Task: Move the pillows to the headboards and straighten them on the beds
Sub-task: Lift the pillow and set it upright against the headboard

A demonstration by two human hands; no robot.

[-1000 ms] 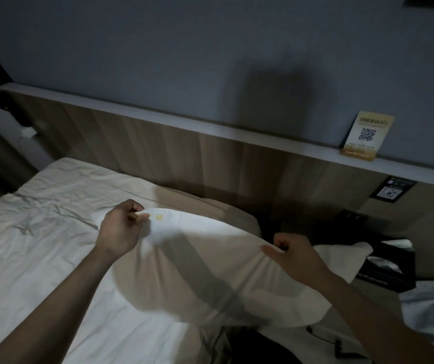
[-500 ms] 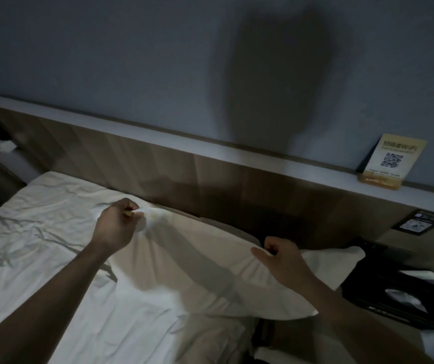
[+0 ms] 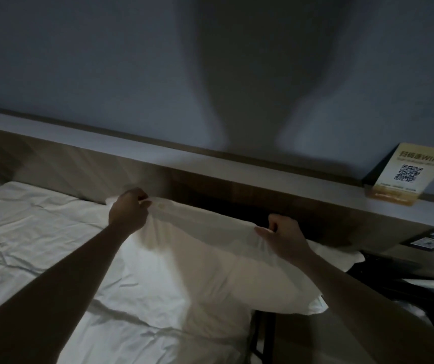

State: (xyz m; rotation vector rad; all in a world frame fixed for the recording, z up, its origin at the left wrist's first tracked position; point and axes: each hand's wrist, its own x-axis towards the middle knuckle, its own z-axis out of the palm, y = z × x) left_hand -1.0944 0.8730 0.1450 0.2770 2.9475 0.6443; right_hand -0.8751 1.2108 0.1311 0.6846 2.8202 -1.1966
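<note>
Wrinkled white bed sheet (image 3: pixel 26 245) up front, plump white fabric pillow (image 3: pixel 210 258) lying on its right side, far edge up near the wooden headboard (image 3: pixel 79 169). Left hand (image 3: pixel 128 211) and right hand (image 3: pixel 284 239) both pinch that far edge. Yellow WiFi QR card (image 3: pixel 407 174) far right.

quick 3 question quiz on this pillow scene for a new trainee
1. True or false: both hands grip the pillow.
2. Which edge does the left hand hold? A) the edge by the headboard B) the edge nearest the person
3. What stands on the ledge at right?

Key: 1. True; the right hand pinches it too. 2. A. 3. A yellow WiFi QR card.
</note>
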